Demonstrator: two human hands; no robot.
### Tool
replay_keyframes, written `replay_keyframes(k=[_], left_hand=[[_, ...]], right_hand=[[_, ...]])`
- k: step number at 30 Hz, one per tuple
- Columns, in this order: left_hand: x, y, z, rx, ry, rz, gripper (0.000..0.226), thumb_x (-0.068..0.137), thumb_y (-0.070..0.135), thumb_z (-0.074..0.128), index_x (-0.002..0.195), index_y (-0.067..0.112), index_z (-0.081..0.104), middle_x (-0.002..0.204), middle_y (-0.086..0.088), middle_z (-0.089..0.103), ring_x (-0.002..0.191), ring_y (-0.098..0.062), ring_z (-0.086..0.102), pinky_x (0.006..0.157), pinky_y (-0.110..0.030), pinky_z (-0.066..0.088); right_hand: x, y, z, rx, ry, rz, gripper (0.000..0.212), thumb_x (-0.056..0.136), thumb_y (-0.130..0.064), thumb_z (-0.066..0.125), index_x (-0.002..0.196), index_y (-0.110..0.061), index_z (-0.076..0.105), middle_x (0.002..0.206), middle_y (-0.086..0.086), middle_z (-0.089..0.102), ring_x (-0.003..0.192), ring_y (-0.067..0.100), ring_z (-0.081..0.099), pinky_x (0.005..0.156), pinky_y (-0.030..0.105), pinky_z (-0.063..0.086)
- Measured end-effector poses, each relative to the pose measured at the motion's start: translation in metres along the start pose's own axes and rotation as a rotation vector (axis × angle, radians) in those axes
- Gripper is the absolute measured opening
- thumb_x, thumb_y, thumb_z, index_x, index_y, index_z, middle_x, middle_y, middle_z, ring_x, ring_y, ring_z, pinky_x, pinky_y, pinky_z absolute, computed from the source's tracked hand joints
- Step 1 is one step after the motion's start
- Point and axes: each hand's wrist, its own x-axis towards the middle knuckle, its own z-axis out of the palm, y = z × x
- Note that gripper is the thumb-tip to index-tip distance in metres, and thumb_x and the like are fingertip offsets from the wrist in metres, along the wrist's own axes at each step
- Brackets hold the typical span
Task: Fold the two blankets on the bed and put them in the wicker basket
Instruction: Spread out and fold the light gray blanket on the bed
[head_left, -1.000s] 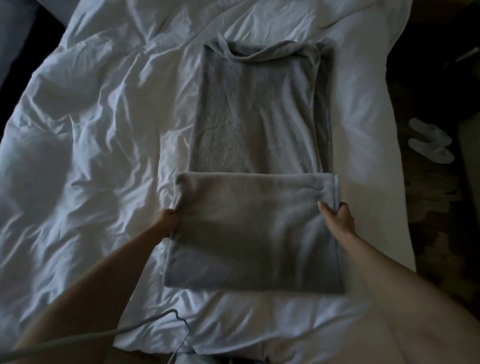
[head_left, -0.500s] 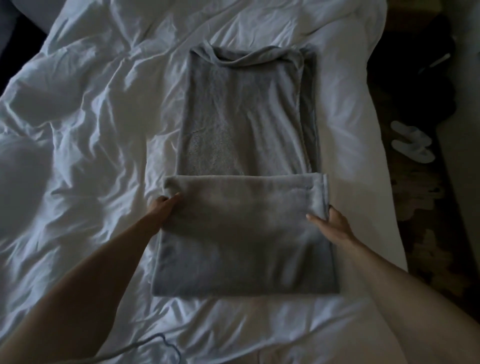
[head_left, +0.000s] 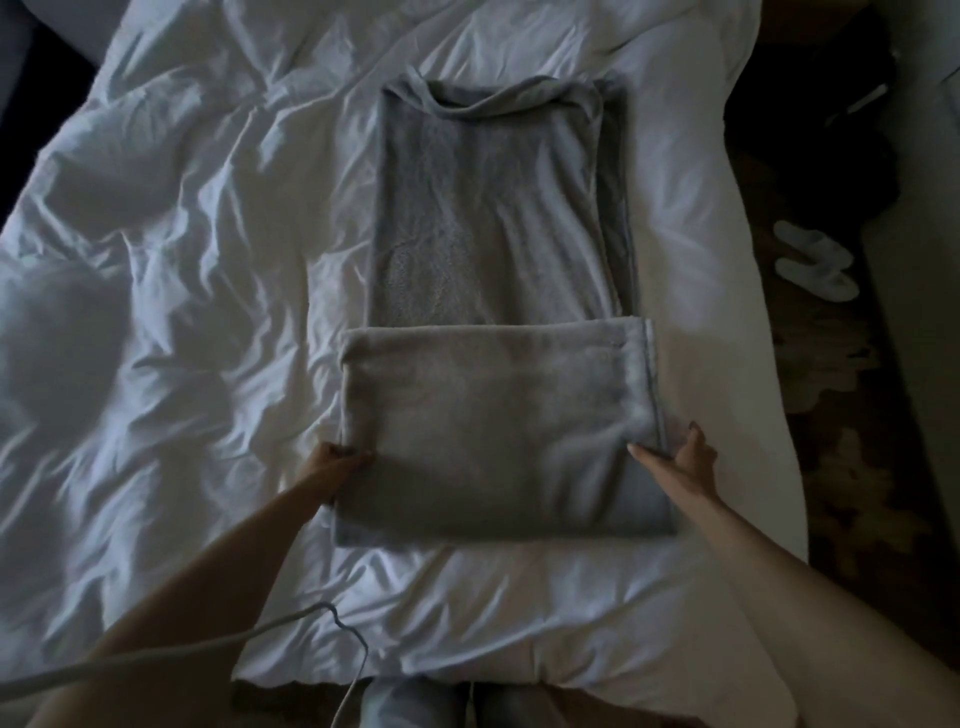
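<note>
Gripping the grey blanket (head_left: 498, 426) at both side edges, the person stands at the near edge of the bed (head_left: 156, 312). Left hand (head_left: 332, 465) is at the left edge of the folded section, low centre of frame, fingers curled round the fabric, thumb on top. Right hand (head_left: 685, 460) is at the right edge, thumb lying on the blanket, fingers wrapped behind the stacked edges, holding it. Blanket lies flat on the bed's rumpled white cover, centre of frame. Its near part is folded over into a thick rectangle; the rest is a narrower strip running toward the top of frame, far end bunched. Forearms come in from the bottom corners. White cable (head_left: 182, 644) at lower left crosses the left forearm. Pair of white slippers (head_left: 815, 265) sits on the dark floor (head_left: 857, 467), right of frame, apart from the bed. Legs (head_left: 415, 701) show at bottom centre.
</note>
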Motion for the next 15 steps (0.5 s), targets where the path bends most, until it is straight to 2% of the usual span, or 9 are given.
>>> replay_keyframes(k=[3,5,6,9,12,14,15], left_hand=[[-0.017,-0.015,0.005,0.001,0.027,0.008,0.045,0.075,0.04,0.079,0.094,0.003,0.061,0.086,-0.019,0.065,0.073,-0.031,0.063,0.054,-0.031,0.048],[-0.023,-0.02,0.008,0.065,0.065,0.02,0.053,0.075,0.038,0.08,0.106,0.002,0.058,0.1,-0.019,0.064,0.093,-0.035,0.063,0.073,-0.04,0.052],[-0.025,-0.023,0.009,0.095,0.081,0.034,0.054,0.074,0.036,0.081,0.108,0.001,0.058,0.103,-0.019,0.064,0.097,-0.035,0.062,0.08,-0.042,0.052],[-0.035,-0.028,0.015,0.091,0.128,0.06,0.05,0.075,0.035,0.08,0.105,0.003,0.056,0.102,-0.016,0.063,0.096,-0.034,0.062,0.08,-0.041,0.052],[-0.041,-0.028,0.02,0.104,0.125,0.089,0.026,0.081,0.026,0.073,0.088,0.008,0.056,0.094,-0.02,0.061,0.089,-0.034,0.061,0.077,-0.04,0.049],[-0.042,-0.025,0.023,0.003,0.12,0.121,0.016,0.086,0.018,0.067,0.077,0.011,0.055,0.089,-0.021,0.06,0.078,-0.03,0.058,0.073,-0.039,0.049],[-0.044,-0.024,0.024,-0.129,0.117,0.126,0.011,0.088,0.015,0.064,0.079,0.012,0.057,0.088,-0.02,0.06,0.074,-0.027,0.057,0.07,-0.037,0.048]], right_hand=[[-0.025,0.008,0.007,0.072,0.037,0.058,0.085,0.075,-0.039,0.08,0.139,0.0,0.039,0.135,0.026,0.05,0.125,0.039,0.048,0.102,0.04,0.039],[-0.038,0.007,0.011,0.084,0.079,0.078,0.072,0.077,-0.036,0.079,0.132,0.0,0.048,0.13,0.024,0.056,0.119,0.039,0.054,0.096,0.039,0.043],[-0.042,0.006,0.012,0.08,0.113,0.074,0.064,0.078,-0.033,0.078,0.126,0.0,0.053,0.125,0.025,0.058,0.114,0.04,0.056,0.093,0.039,0.044],[-0.05,0.007,0.014,0.023,0.18,0.016,0.049,0.077,-0.027,0.078,0.111,0.006,0.062,0.115,0.032,0.056,0.103,0.043,0.057,0.089,0.04,0.045],[-0.052,0.013,0.011,0.037,0.097,0.027,0.048,0.079,-0.026,0.076,0.115,0.003,0.061,0.116,0.027,0.061,0.107,0.04,0.059,0.088,0.037,0.045],[-0.046,0.015,0.008,0.1,0.047,0.065,0.051,0.079,-0.03,0.076,0.117,-0.001,0.061,0.117,0.021,0.064,0.11,0.037,0.059,0.088,0.035,0.046],[-0.041,0.015,0.006,0.135,0.02,0.089,0.052,0.078,-0.033,0.077,0.116,-0.002,0.062,0.114,0.019,0.065,0.11,0.035,0.06,0.088,0.035,0.046]])
